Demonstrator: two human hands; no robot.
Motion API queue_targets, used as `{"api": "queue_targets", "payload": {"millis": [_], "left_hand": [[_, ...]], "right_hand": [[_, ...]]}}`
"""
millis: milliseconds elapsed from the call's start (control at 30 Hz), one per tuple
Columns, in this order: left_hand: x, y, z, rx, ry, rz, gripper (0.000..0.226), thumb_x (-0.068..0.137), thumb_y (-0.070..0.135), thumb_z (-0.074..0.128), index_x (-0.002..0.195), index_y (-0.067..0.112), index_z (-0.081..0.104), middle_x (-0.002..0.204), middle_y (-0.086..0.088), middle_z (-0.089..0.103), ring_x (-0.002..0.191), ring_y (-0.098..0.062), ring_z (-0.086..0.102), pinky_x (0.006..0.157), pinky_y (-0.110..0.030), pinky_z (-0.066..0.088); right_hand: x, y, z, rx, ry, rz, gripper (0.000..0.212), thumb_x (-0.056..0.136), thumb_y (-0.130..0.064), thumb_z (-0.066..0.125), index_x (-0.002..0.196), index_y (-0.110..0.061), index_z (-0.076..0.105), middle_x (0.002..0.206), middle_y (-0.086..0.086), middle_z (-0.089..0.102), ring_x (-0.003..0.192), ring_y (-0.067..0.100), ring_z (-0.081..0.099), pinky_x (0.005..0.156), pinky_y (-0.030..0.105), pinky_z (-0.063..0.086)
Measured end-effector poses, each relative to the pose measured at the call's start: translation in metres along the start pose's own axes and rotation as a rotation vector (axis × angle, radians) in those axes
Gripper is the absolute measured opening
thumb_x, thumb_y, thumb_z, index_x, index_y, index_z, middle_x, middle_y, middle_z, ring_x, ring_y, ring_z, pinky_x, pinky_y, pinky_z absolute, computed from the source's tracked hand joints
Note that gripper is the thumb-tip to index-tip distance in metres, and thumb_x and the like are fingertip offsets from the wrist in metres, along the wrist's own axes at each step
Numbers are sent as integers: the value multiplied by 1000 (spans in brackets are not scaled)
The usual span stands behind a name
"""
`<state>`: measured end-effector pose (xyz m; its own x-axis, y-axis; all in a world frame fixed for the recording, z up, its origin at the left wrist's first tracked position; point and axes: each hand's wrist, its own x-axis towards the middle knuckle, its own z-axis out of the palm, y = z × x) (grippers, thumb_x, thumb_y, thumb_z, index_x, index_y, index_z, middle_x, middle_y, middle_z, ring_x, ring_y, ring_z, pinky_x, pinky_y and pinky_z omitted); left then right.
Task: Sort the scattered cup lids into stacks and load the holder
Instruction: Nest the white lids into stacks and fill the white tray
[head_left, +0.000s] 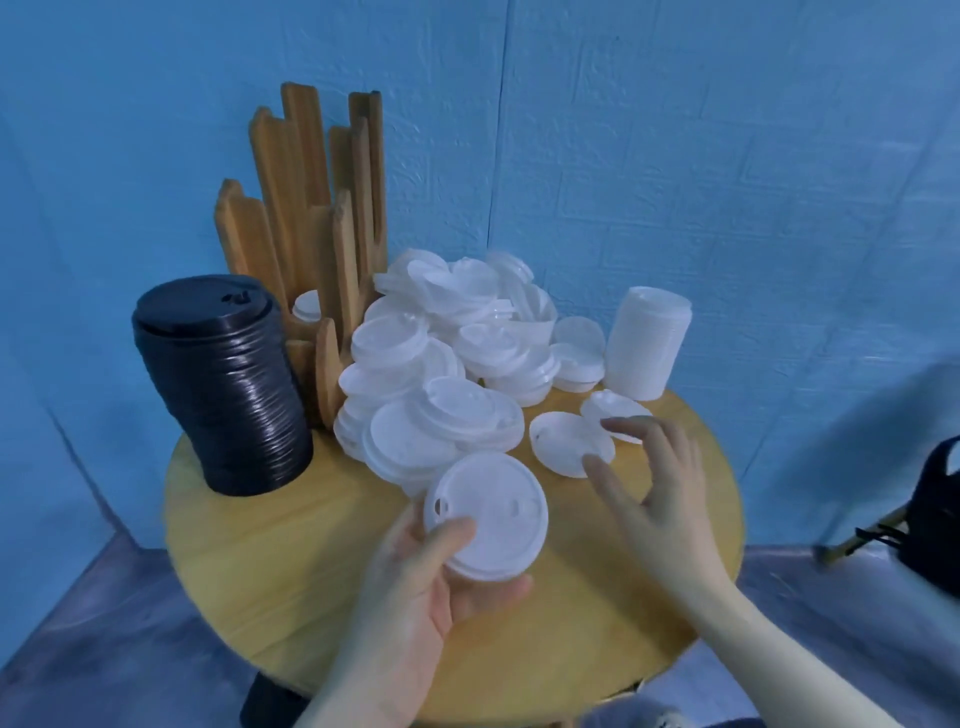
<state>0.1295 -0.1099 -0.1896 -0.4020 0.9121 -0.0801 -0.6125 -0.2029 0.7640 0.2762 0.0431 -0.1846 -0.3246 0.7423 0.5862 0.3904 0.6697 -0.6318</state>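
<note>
My left hand (415, 587) grips a small stack of white lids (488, 514) above the round wooden table (291, 545), thumb on top and fingers underneath. My right hand (644, 483) hovers with spread fingers, holding nothing, just over two loose white lids (563, 447) lying flat on the table. A big heap of scattered white lids (447, 358) fills the table's middle. The wooden slatted holder (311, 208) stands at the back left with one white lid (306, 306) low inside it. A tall stack of black lids (223, 384) stands at the left. A neat white stack (647, 343) stands at the back right.
A blue fabric backdrop surrounds the table. A dark bag (935, 514) and a slanted wooden leg (867, 530) sit at the right edge. Bare tabletop lies near the front and left front.
</note>
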Motion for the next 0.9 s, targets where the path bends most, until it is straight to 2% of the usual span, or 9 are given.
{"api": "queue_targets", "payload": {"millis": [67, 167, 300, 367, 467, 533, 633, 700, 900], "left_hand": [[6, 2, 0, 17, -33, -45, 56, 64, 0, 68, 118, 16, 70, 114, -12, 73, 89, -30, 74, 53, -41, 60], [20, 8, 7, 28, -112, -108, 54, 65, -2, 66, 112, 22, 74, 113, -9, 74, 90, -27, 75, 55, -41, 60], [45, 14, 27, 21, -187, -228, 45, 82, 11, 70, 126, 17, 66, 124, -14, 69, 95, -31, 73, 55, -42, 61], [55, 14, 36, 64, -220, -271, 42, 84, 20, 65, 126, 15, 66, 126, -16, 68, 95, -32, 72, 55, -42, 61], [69, 11, 47, 150, -287, -289, 37, 84, 23, 60, 119, 12, 69, 116, -16, 71, 90, -33, 72, 55, -41, 61], [77, 9, 49, 181, -320, -276, 37, 87, 24, 62, 121, 10, 67, 114, -17, 71, 90, -33, 72, 55, -40, 61], [85, 4, 45, 197, -353, -249, 37, 89, 27, 64, 122, 10, 66, 107, -13, 73, 91, -29, 72, 58, -41, 62], [87, -1, 42, 193, -369, -266, 37, 89, 29, 60, 122, 11, 64, 106, -10, 74, 92, -27, 72, 62, -42, 63], [93, -4, 39, 185, -415, -347, 42, 98, 36, 43, 129, 13, 60, 120, -14, 71, 101, -35, 71, 70, -44, 63]], "right_hand": [[17, 23, -3, -131, 57, 81, 48, 82, -46, 59, 125, -24, 56, 129, -4, 50, 122, 18, 41, 102, 35, 30], [45, 46, -5, -132, -7, 313, 58, 87, -37, 68, 139, -22, 45, 141, 6, 43, 135, 26, 34, 111, 45, 25], [75, 65, 5, -145, -158, 484, 95, 69, -68, 64, 148, -25, 32, 150, 2, 38, 141, 24, 30, 116, 47, 17], [78, 69, 10, -164, -175, 496, 96, 67, -70, 64, 147, -27, 33, 147, -2, 43, 140, 21, 32, 115, 44, 13], [75, 73, 7, -147, -58, 452, 79, 75, -57, 72, 142, -29, 41, 141, -3, 51, 135, 21, 40, 115, 44, 21], [68, 69, -3, 28, 57, 433, 78, 69, -62, 72, 136, -33, 46, 135, -8, 54, 128, 16, 47, 110, 43, 33], [45, 49, -20, 315, 150, 260, 68, 67, -62, 67, 128, -39, 47, 126, -20, 56, 116, -2, 52, 94, 22, 42], [24, 39, -28, 387, 118, 128, 64, 69, -55, 66, 128, -36, 49, 129, -17, 57, 118, -1, 53, 92, 14, 40], [-3, 31, -32, 257, -227, -130, 63, 81, -46, 68, 135, -21, 49, 143, -6, 48, 135, 17, 43, 107, 19, 33]]}}
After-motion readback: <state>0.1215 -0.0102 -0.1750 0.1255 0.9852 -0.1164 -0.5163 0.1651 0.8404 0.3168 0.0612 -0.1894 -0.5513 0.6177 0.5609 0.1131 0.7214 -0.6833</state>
